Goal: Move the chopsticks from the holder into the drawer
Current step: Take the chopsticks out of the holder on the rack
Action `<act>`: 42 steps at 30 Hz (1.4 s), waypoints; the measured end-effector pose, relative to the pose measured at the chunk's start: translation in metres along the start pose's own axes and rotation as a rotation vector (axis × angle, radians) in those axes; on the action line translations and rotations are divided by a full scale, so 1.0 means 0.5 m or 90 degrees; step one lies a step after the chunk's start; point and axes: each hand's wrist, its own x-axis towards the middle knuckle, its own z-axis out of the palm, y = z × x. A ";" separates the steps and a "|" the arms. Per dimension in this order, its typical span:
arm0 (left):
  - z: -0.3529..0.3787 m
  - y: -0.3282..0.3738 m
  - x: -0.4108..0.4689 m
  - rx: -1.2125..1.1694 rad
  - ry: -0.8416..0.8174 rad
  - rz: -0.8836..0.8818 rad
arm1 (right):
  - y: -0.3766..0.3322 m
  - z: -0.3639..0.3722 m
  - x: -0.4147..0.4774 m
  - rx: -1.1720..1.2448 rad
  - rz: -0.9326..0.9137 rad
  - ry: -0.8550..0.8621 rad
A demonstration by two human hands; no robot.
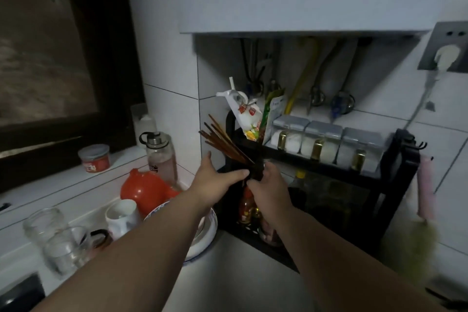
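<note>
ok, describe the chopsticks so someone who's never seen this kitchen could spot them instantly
Find the black rack in the tiled corner under the white cabinet. At its left end both hands, left and right, meet around a dark bundle. The chopsticks are the thin brown sticks fanning up and left from it, the only long bare rods beside the sauce packets.

A single wide-angle camera on the person's head looks forward and down over both forearms into a tiled corner. The black rack (pixel 329 175) sits near, centre-right, the bench (pixel 243 273) low in the picture, a dark window (pixel 45 58) at far left.
</note>
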 end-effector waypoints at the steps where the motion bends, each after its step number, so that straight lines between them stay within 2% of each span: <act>1: 0.012 -0.004 0.022 -0.012 0.013 -0.002 | 0.001 0.006 0.012 0.003 -0.003 0.008; 5: 0.055 -0.033 0.092 -0.030 0.017 -0.005 | 0.016 0.027 0.068 0.022 -0.013 0.022; 17: 0.079 -0.051 0.160 -0.034 -0.003 0.019 | 0.038 0.041 0.116 -0.143 -0.040 0.156; 23: 0.081 -0.038 0.156 0.008 0.056 0.073 | 0.019 0.048 0.112 -0.171 -0.049 0.164; 28: 0.066 -0.021 0.149 0.059 0.079 0.117 | 0.000 0.051 0.095 -0.145 -0.101 0.167; 37: 0.018 0.004 0.067 0.073 0.095 0.171 | -0.029 0.047 0.033 -0.156 -0.157 0.133; 42: -0.009 0.030 -0.007 0.067 0.086 0.168 | -0.063 0.026 -0.031 -0.111 -0.201 0.100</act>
